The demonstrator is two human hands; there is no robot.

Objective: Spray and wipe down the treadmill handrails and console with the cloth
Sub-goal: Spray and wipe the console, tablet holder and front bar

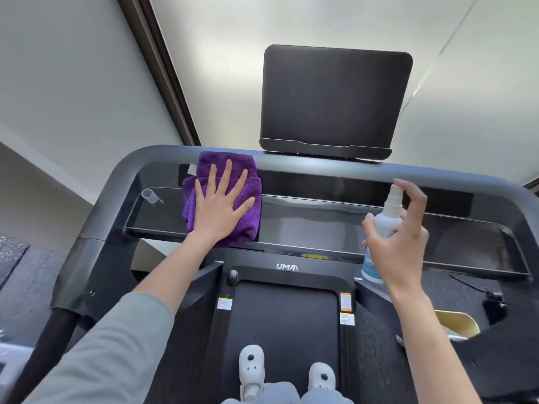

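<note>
A folded purple cloth point(204, 170) lies on the left part of the treadmill's black console tray point(320, 223). My left hand point(221, 205) presses flat on the cloth with its fingers spread. My right hand point(399, 240) holds a white spray bottle point(385, 220) upright above the right side of the tray, index finger curled over the nozzle. A grey curved handrail point(122, 176) frames the console. The dark screen point(335, 100) stands behind the tray.
A small clear plastic cup point(148, 195) lies on the tray's left end. The treadmill belt point(283, 322) runs below, with my two white shoes point(252, 365) on it. A wall with a dark frame point(163, 68) rises at left; a yellowish object point(458, 323) sits at right.
</note>
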